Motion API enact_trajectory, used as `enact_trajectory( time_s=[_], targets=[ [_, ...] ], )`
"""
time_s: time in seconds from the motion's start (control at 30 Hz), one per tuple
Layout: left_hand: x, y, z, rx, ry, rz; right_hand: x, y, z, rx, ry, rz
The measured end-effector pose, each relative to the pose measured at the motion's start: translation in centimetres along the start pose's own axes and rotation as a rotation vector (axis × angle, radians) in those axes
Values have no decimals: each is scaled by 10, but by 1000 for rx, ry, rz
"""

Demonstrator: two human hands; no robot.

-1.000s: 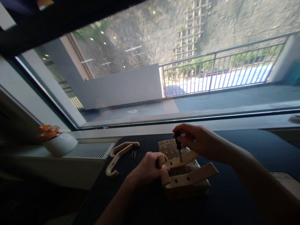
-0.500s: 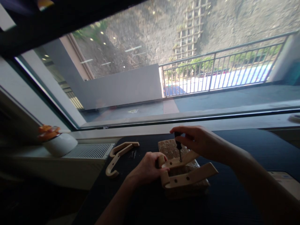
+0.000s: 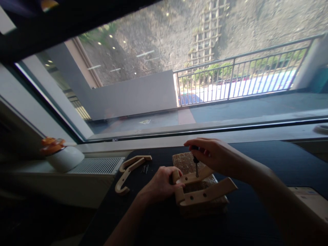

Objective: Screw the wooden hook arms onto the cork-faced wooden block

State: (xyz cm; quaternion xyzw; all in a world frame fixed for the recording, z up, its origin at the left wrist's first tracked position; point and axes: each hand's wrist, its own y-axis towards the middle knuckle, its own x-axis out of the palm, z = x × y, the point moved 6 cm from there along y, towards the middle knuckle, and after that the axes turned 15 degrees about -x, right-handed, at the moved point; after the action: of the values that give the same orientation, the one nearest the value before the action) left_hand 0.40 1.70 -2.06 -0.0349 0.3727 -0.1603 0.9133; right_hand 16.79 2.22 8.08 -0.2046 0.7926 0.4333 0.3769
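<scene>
My right hand (image 3: 208, 152) is closed around the handle of a screwdriver (image 3: 196, 167), which stands nearly upright. Its tip meets a hole in the farther wooden hook (image 3: 189, 178). At that hook's curved left end, my left hand (image 3: 164, 182) grips the wood. A second wooden hook (image 3: 212, 195) lies parallel on the near side, with two dark holes showing. Both hooks rest on a brown, rough-textured block (image 3: 183, 160), wrapped in something shiny. Whether a screw sits under the tip is too small to tell.
Two more wooden hooks (image 3: 125, 176) lie at the left of the dark table (image 3: 153, 218), beside several loose screws (image 3: 145, 168). A white pot with an orange top (image 3: 64, 159) stands left by the radiator grille (image 3: 98, 165). A flat, light object (image 3: 307, 198) is at right.
My right hand has turned slightly about the screwdriver handle, its fingers shifting a little to the left. My left hand and the hooks keep their places.
</scene>
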Motion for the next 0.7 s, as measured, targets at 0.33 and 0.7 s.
enact_trajectory(
  time_s=[0.33, 0.7],
  targets=[
    [0, -1, 1, -29, -21, -4, -3, -2, 2, 53, -60, -38],
    [-1, -1, 1, -36, -30, -10, -5, -3, -3, 49, 0, -23]
  ],
)
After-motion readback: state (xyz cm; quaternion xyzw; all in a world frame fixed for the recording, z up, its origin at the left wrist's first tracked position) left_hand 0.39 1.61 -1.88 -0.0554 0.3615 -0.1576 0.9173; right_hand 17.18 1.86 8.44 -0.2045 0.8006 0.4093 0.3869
